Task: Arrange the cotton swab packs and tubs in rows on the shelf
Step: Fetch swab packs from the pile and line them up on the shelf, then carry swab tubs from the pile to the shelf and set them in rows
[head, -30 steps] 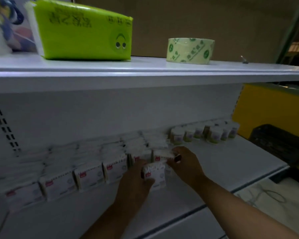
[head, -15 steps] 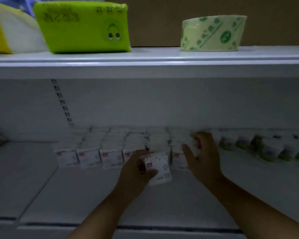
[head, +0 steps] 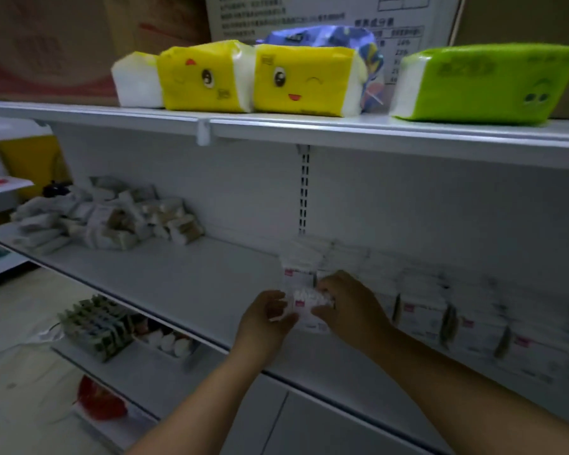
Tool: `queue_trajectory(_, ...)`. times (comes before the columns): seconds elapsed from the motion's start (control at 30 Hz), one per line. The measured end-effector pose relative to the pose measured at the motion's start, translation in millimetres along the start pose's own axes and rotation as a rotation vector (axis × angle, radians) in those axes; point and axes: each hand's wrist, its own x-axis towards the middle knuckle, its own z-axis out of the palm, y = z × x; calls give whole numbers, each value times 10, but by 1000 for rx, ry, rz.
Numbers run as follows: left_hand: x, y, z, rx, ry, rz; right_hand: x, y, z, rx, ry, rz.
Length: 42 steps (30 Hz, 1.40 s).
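A white cotton swab pack (head: 304, 305) with a small red label is held above the front part of the middle shelf (head: 191, 280). My left hand (head: 265, 318) grips its left side and my right hand (head: 349, 305) grips its right side. To the right, rows of the same white packs (head: 440, 310) stand on the shelf, running back to the rear wall. The leftmost pack of the row (head: 298, 274) stands right behind the held one. A loose heap of unsorted packs (head: 112, 215) lies at the shelf's far left.
The top shelf (head: 342, 129) carries yellow tissue packs (head: 253, 78), a blue pack and a green tissue pack (head: 486, 83). The lower shelf holds a block of small boxes (head: 96, 326) and white bottles (head: 168, 339). A red object (head: 99, 399) sits lower left.
The view has swung left, revealing the heap of packs. My right hand left the row and joined my left hand on the held pack, now at the row's left end.
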Motion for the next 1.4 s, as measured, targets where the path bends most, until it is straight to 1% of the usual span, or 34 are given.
queue_trajectory(0.1,236,-118,-425,66,-78,6,267,-113,215,-217,62,-23)
queue_trajectory(0.17,363,-216,-693,106,-136,23,374,-151,279,-359,120,7)
queue_trajectory(0.27,486,-408,-1077,141,-228,37,375,-200,371,-460,163,121)
queue_trajectory(0.37,574,-605,-1412,174,-252,28,265,-261,449,-539,151,217)
queue_trajectory(0.4,606,-661,-1516,188,-252,38,211,-286,464,-551,173,228)
queue_trajectory(0.47,695,-763,-1707,225,-245,76,141,-415,493,-521,254,186)
queue_trajectory(0.53,815,-832,-1880,273,-228,117,199,-646,584,-433,300,79)
queue_trajectory(0.57,888,-852,-1958,304,-225,136,285,-780,658,-374,294,6)
queue_trajectory(0.67,1150,-891,-2213,421,-218,198,654,-1219,1025,-248,198,-178)
queue_trajectory(0.77,1373,-978,-2522,490,-178,177,1066,-1525,1468,-174,92,-279)
queue_trajectory(0.93,1615,-1248,-3314,577,-122,71,1772,-1834,2250,-70,-30,-288)
queue_trajectory(1.03,1804,-1362,-3888,653,-20,22,2288,-2141,2689,-10,-44,-341)
queue_trajectory(1.17,2090,-1440,-4487,799,46,6,2859,-2540,3203,19,-73,-293)
queue_trajectory(1.27,2336,-1460,-4708,915,77,47,2987,-2650,3452,-54,-71,-215)
queue_trajectory(1.33,2521,-1450,-4764,952,42,117,2982,-2642,3561,-80,-7,-224)
queue_trajectory(1.4,2735,-1466,-4789,1005,-9,226,2965,-2600,3666,-40,34,-222)
